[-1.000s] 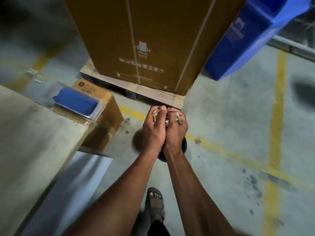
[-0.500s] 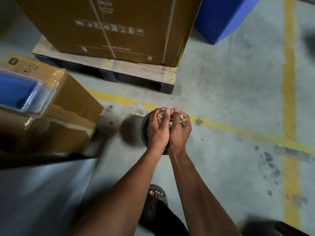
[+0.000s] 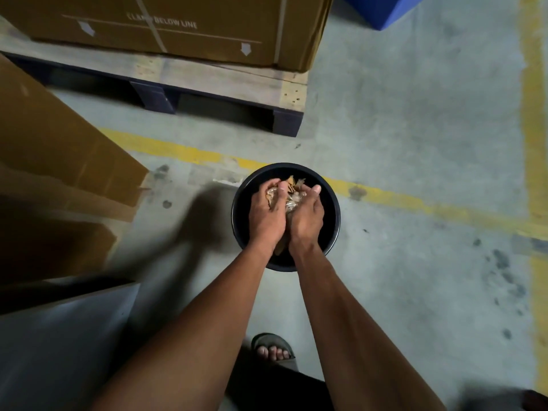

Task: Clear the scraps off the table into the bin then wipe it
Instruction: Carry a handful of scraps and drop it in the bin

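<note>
A grey concrete floor with yellow lines bears a black bin, wooden pallet and cardboard box.

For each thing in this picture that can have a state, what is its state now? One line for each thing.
left hand: cupped, holds scraps, over the bin
right hand: cupped, holds scraps, over the bin
scraps: bunched between both hands, not yet dropped
bin: upright on the floor, open at the top
big box: shut, strapped, stands on the pallet
pallet: flat on the floor, loaded
</note>
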Demonstrator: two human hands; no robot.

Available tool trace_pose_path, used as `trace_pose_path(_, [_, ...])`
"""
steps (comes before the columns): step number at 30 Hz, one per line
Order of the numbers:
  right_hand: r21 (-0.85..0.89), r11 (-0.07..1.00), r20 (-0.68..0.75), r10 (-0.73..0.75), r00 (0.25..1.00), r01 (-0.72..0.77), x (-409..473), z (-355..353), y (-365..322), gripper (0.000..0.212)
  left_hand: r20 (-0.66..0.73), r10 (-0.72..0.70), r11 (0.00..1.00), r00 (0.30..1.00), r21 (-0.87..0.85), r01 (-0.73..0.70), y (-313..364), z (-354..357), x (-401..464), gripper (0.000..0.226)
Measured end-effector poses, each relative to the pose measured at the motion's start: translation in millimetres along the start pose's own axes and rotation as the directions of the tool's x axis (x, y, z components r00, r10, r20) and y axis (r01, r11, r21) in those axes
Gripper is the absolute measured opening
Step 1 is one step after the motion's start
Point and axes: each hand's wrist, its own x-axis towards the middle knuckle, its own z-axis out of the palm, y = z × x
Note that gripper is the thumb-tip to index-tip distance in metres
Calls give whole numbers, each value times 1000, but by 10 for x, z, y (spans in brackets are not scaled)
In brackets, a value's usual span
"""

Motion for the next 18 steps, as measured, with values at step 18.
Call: trace_pose_path(18, [-322,930,90,-158,983,179,181,-287,77,52,62,-152,988,986,16,152,90,-31,6,33])
